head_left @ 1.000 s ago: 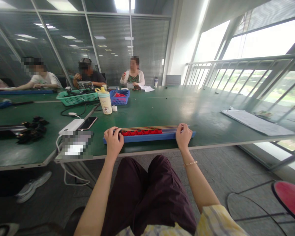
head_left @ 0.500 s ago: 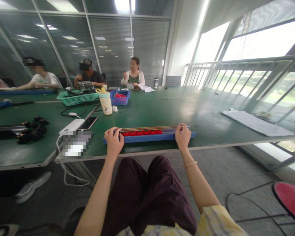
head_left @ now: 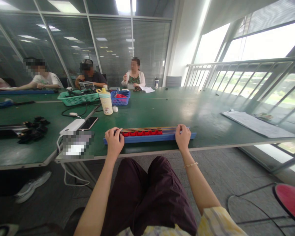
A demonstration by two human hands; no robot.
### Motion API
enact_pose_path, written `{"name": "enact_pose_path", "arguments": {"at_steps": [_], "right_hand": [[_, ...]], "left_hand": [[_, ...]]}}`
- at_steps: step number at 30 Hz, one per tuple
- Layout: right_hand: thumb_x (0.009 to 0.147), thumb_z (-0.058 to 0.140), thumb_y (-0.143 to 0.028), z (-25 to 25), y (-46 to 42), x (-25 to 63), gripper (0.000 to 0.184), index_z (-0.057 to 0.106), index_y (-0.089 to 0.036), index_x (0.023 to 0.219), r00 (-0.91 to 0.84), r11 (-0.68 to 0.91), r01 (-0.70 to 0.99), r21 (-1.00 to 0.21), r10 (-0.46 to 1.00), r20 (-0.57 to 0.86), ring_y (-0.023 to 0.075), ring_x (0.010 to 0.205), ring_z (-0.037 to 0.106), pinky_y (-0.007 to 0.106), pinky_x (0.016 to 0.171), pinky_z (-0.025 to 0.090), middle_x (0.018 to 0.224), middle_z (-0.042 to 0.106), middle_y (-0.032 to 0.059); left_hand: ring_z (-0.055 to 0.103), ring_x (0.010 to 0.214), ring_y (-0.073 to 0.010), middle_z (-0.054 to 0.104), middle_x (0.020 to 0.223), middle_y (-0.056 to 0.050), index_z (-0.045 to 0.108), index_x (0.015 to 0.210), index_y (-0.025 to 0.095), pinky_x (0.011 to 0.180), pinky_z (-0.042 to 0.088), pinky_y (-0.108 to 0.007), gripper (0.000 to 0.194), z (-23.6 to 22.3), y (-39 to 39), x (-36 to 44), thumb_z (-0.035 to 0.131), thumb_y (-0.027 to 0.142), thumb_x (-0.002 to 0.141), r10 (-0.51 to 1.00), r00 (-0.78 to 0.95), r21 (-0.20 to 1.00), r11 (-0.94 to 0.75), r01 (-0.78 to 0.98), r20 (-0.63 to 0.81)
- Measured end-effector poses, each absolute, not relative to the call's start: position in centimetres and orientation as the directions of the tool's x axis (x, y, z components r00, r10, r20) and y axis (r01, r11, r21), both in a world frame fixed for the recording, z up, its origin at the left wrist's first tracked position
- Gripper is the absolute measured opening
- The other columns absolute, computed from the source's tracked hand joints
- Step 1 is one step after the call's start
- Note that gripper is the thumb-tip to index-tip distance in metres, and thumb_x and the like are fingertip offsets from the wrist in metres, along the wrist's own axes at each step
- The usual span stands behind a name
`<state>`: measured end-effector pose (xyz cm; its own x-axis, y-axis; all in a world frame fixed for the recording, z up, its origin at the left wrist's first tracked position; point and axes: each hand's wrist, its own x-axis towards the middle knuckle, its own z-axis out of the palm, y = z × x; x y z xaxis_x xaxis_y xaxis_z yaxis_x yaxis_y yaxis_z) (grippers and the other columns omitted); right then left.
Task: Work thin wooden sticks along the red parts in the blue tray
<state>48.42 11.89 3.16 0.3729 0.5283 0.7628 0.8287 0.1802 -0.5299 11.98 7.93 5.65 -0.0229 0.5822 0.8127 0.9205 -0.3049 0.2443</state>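
Note:
A long blue trough (head_left: 147, 140) lies along the front edge of the green table before me. Inside its left and middle parts sits a row of red blocks (head_left: 139, 133). Thin orange-yellow strands (head_left: 149, 128) run lengthwise above the blocks, stretched between my two hands. My left hand (head_left: 115, 141) is closed at the trough's left end, its fingertips pinching the strands there. At the right end my right hand (head_left: 183, 136) is closed with thumb and fingers on the strands and rests against the trough. The fingers hide the strand ends.
Left of the trough lie a phone (head_left: 90, 123), a white power bank (head_left: 72, 126) and a cable. Farther back stand a cream cup (head_left: 105, 103), a green basket (head_left: 78, 99) and a blue basket (head_left: 120, 100). A clipboard (head_left: 257, 124) lies right. People sit opposite.

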Motion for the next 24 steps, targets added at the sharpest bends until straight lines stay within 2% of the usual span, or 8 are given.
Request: {"name": "enact_pose_path", "arguments": {"at_steps": [24], "right_hand": [[0.098, 0.040, -0.034, 2.40, 12.63, 48.99, 0.033, 0.067, -0.016, 0.104, 0.356, 0.207, 0.830, -0.518, 0.519, 0.777, 0.0255, 0.096, 0.059, 0.039, 0.091, 0.040, 0.098, 0.071, 0.0130]], "left_hand": [[0.045, 0.114, -0.0299, 0.060, 0.121, -0.012, 0.069, 0.118, 0.020, 0.099, 0.040, -0.047, 0.036, 5.40, 8.17, 11.75, 0.047, 0.017, 0.090, 0.590, 0.028, 0.217, -0.339, 0.915, 0.807]]}}
